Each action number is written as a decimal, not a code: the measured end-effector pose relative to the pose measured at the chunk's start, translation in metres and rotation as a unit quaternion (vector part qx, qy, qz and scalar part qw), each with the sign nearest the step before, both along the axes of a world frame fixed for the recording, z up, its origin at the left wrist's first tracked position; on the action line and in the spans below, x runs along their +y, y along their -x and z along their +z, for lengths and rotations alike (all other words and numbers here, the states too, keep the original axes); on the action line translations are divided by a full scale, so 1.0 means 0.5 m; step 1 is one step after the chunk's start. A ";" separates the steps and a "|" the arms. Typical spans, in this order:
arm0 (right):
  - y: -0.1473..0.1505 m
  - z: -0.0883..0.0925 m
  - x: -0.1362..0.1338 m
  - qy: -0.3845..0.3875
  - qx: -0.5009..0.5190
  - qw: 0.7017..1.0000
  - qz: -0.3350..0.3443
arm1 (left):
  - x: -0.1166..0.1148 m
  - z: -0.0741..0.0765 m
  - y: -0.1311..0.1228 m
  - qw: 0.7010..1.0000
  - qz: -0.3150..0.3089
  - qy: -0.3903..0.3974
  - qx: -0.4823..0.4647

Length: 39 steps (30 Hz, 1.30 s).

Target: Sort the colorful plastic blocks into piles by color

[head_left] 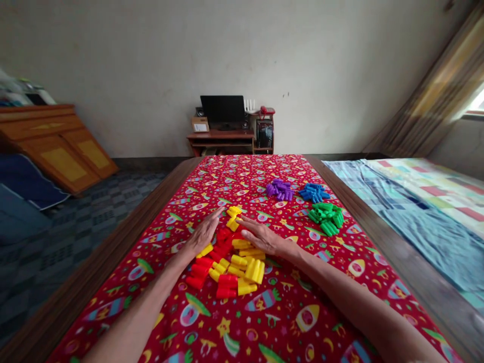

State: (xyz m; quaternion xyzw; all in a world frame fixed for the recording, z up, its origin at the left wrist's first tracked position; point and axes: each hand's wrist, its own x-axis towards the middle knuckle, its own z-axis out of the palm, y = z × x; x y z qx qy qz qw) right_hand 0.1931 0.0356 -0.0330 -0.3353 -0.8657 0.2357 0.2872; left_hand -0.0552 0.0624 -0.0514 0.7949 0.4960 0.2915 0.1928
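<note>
Red plastic pieces (228, 286) and yellow plastic pieces (254, 271) lie mixed in a loose heap on the red patterned tablecloth (280, 322). They look like small ribbed building blocks; their exact kind is hard to make out. My left hand (206, 232) rests along the heap's left side, fingers stretched forward and holding nothing. On the right side, my right hand (260, 235) lies over some yellow pieces with its fingers extended, the tips beside a yellow piece at the far end. Part of the heap is hidden under the right hand.
Beyond my right hand lie separate piles of purple pieces (280, 190), blue pieces (313, 192) and green pieces (325, 218). A bed (423, 217) adjoins the table's right side. Against the far wall stands a desk (223, 135) with a monitor (224, 110); a wooden cabinet (64, 146) is at left.
</note>
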 end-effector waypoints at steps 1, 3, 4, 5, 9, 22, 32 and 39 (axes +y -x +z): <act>-0.006 0.012 -0.011 0.005 0.018 1.000 -0.012 | -0.003 0.004 0.000 1.000 -0.006 0.003 0.003; -0.021 0.037 -0.029 0.010 0.039 0.998 -0.043 | -0.010 0.012 -0.001 1.000 -0.020 0.006 0.011; -0.027 0.047 -0.036 0.016 0.036 0.998 -0.042 | -0.013 0.015 -0.002 1.000 -0.025 0.001 0.013; -0.031 0.054 -0.043 0.022 0.022 0.999 -0.031 | -0.015 0.017 -0.002 0.999 -0.028 -0.009 0.014; -0.010 0.034 -0.074 -0.051 -0.078 0.996 0.001 | -0.012 0.015 -0.001 0.998 -0.046 -0.046 0.018; -0.110 0.085 0.004 0.002 -0.108 0.967 -0.229 | 0.009 -0.009 0.013 0.998 -0.040 -0.053 0.007; -0.139 0.079 -0.008 -0.120 -0.206 0.917 -0.320 | 0.002 -0.002 0.009 0.998 -0.032 -0.046 -0.012; -0.061 0.046 -0.087 -0.114 -0.218 0.968 -0.039 | 0.001 0.001 0.009 0.998 -0.036 -0.052 0.004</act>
